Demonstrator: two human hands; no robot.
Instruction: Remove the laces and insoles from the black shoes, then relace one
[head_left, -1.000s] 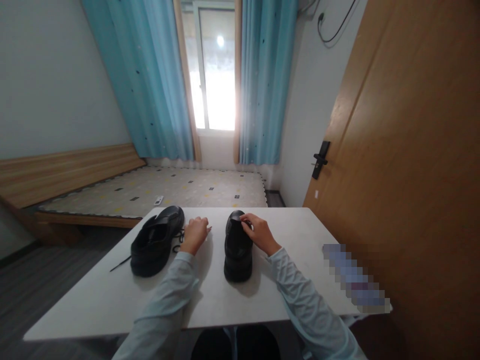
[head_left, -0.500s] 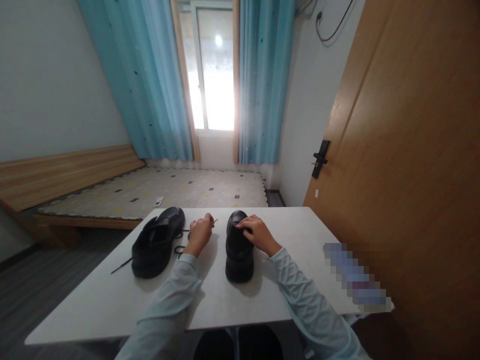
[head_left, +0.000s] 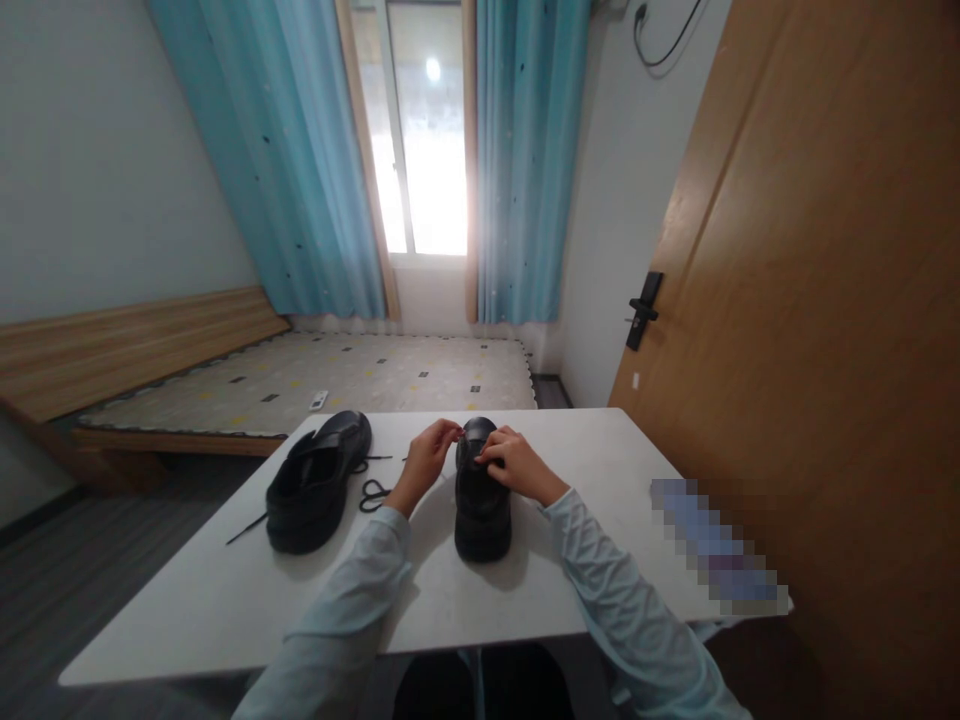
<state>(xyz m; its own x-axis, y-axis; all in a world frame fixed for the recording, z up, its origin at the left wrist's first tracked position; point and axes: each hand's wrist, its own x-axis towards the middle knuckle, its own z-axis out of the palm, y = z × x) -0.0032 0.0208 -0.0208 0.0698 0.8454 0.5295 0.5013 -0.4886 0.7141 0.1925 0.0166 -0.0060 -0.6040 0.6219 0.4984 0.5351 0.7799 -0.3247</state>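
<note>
Two black shoes stand on a white table (head_left: 225, 610). My left hand (head_left: 425, 462) is pinched on the end of a black shoelace (head_left: 373, 492), which loops on the table between the shoes. Its fingertips are up against the far end of the right shoe (head_left: 482, 505). My right hand (head_left: 516, 466) grips the top of that same shoe near its far end. The left shoe (head_left: 319, 480) lies apart at the left, untouched, with another lace end (head_left: 244, 528) trailing off its left side.
A blurred patch (head_left: 716, 550) lies at the table's right edge. A wooden door (head_left: 825, 300) with a black handle (head_left: 643, 310) stands close on the right. A low bed (head_left: 315, 380) and blue curtains (head_left: 525, 160) around a window lie beyond the table.
My left hand lifted the lace end from the table beside the left shoe and carried it right to the right shoe's far end. My right hand stayed on that shoe.
</note>
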